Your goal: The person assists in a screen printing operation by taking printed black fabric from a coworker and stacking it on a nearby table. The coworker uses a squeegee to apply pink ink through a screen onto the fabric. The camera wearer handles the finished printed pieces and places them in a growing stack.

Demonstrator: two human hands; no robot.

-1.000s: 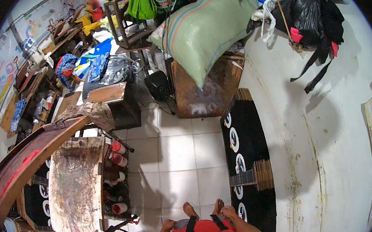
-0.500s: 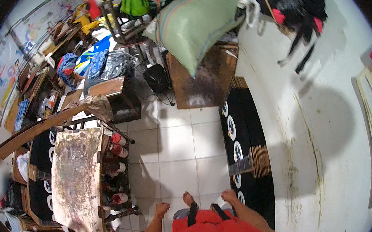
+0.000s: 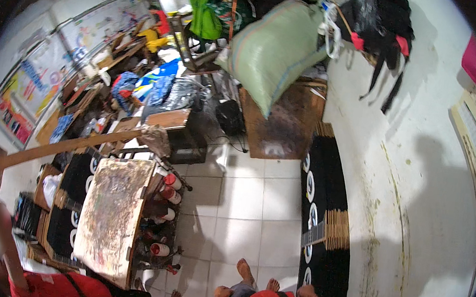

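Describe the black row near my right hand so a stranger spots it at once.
Start from the white wall filling the right side. Along it, beside the tiled floor and near your right hand, runs a long black row with white circles and brown edges. Its place by the wall sets it apart from the similar black row beyond the stained board.

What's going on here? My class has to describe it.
The wearer's left hand is by their grey shorts, and the right hand is next to a long black row of pieces printed with white circles; neither visibly holds anything. To the left, a co-worker in a red top seems to hold up a long brown wooden frame near a paint-stained rectangular wooden board.
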